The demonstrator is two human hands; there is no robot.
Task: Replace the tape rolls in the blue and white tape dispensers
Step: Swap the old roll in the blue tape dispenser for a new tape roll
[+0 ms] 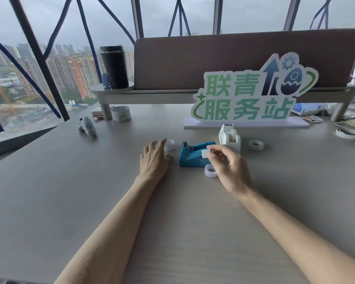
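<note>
Blue dispenser (195,153) lies mid-desk, long axis left-right, cutter end to the left. Right hand (226,167) is right over its near-right end, fingers pinched on a small white piece (205,154), prob. the hub. Left hand (155,157) is just left of it, fingers spread, by a clear roll (170,144). White dispenser (230,138) stands just behind the blue one, spare roll (256,144) further right. Plain grey desk (90,181), windowed office.

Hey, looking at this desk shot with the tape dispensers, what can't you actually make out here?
Head view only:
- Blue dispenser: the right hand covers its near right end, cutting off the printed lettering.
- Small white piece pinched in the right hand: too small to identify.
- Clear roll by the left hand: fingers hide part of it.
- White dispenser: whether it holds tape is unclear.
</note>
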